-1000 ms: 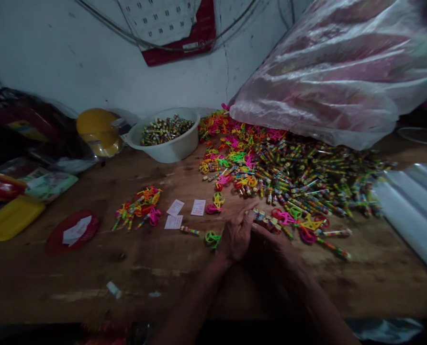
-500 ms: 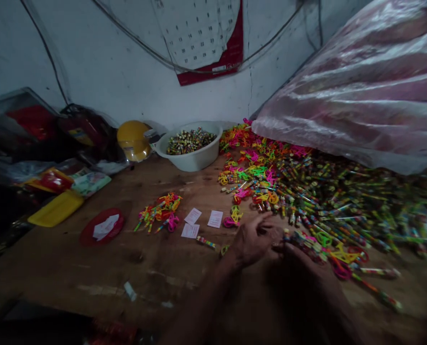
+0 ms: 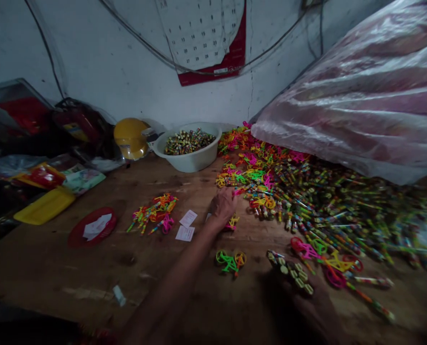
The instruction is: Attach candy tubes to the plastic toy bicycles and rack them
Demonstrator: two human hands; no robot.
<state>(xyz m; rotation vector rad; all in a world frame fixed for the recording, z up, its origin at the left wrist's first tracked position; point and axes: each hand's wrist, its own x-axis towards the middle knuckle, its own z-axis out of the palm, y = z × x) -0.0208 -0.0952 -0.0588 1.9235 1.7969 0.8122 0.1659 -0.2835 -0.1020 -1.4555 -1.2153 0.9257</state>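
My left hand [image 3: 225, 207] reaches to the near edge of the colourful plastic pieces [image 3: 256, 175]; its fingers are bent together at a pink piece, and what they hold is too small to make out. My right hand [image 3: 312, 292] is wrapped round a bundle of patterned sticks [image 3: 292, 272], their pale ends towards the left. Between the hands a green and orange bicycle-shaped piece [image 3: 228, 261] lies on the wooden table [image 3: 145, 282]. More bicycle-shaped pieces on sticks [image 3: 339, 263] lie just beyond my right hand.
A white basin [image 3: 195, 160] of short sticks stands by the wall. A large stick pile [image 3: 342, 201] and a plastic bag [image 3: 353, 105] fill the right. Leftward are a small bunch [image 3: 156, 211], paper slips [image 3: 185, 233], a red dish [image 3: 111, 230] and a yellow tray [image 3: 46, 206].
My left hand has moved away from my right hand, up and left to the plastic pieces. The green and orange piece now shows on the table. My right hand has shifted slightly down with the bundle.
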